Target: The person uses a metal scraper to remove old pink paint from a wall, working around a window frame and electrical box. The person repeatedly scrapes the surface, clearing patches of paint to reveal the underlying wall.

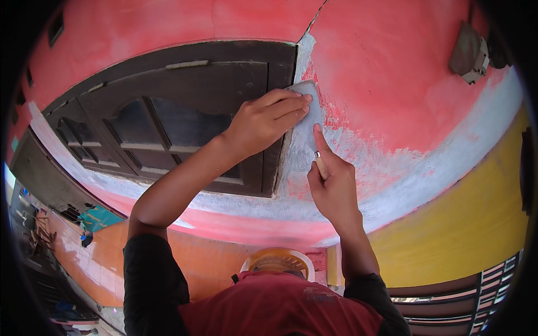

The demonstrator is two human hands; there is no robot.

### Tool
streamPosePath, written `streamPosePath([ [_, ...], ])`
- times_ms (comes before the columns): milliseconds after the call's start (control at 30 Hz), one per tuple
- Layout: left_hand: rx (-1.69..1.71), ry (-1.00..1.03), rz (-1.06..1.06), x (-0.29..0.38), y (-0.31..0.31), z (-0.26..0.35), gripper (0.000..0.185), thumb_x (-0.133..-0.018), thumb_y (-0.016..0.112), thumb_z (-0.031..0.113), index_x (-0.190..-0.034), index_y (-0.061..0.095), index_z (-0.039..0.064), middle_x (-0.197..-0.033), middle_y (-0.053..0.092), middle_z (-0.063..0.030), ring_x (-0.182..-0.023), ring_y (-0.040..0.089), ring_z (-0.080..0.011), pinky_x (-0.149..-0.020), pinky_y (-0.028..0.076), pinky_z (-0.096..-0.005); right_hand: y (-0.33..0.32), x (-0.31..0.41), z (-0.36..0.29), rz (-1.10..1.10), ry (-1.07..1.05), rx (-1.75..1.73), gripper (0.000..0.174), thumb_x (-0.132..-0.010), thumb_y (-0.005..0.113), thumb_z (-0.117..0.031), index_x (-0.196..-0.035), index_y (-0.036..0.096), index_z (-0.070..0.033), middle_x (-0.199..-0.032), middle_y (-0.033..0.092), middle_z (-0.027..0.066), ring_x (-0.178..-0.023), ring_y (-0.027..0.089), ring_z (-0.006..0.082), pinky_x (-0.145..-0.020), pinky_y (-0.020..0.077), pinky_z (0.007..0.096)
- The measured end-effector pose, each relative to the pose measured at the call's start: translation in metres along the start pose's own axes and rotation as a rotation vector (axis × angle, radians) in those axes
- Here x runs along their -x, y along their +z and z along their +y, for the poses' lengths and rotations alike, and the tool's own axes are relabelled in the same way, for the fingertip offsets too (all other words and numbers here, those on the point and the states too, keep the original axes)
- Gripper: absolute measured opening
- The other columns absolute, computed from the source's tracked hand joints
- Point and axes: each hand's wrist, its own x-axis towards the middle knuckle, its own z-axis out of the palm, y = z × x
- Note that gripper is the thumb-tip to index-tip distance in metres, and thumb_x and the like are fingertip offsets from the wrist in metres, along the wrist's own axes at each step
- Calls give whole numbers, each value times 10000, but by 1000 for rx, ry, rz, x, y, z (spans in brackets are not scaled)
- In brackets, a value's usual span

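Observation:
A broad putty knife [310,122] with a grey blade and a pale handle lies against the pink wall [378,84], beside the right edge of a dark wooden window frame [282,75]. My right hand [334,180] grips its handle, with one finger stretched along the blade. The fingertips of my left hand [269,119] press on the upper part of the blade, close to the frame. Grey-white filler [357,155] covers the wall around the blade and below the window, with rough red patches at its edge. A crack runs up from the frame's upper corner.
Shuttered window panels with glass panes [189,122] fill the left. Below me stands a yellow and white plastic chair [309,262] on orange floor tiles [201,264]. An electrical box [466,54] is on the wall at upper right. A yellow wall [445,235] and dark railings [454,302] lie at right.

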Motion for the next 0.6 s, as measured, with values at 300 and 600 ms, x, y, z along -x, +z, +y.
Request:
streamPosePath([
  [300,11,-141,33,4,5,18,295,-667,773,-90,-932,775,37,-1088,778,-42,-985,730,-208,-814,634,-302,-14,-1,6,-58,-64,94,736,-841,566,124,-1549,454,-42,-684,423,165,-566,468,234,-605,441,300],
  [600,15,-215,20,1,9,28,337,-631,755,-114,-938,772,24,-1064,780,-48,-993,732,-220,-852,628,-325,-23,-3,14,-142,-89,110,763,-833,598,73,-1565,419,-51,-760,612,205,-637,639,375,-611,513,494],
])
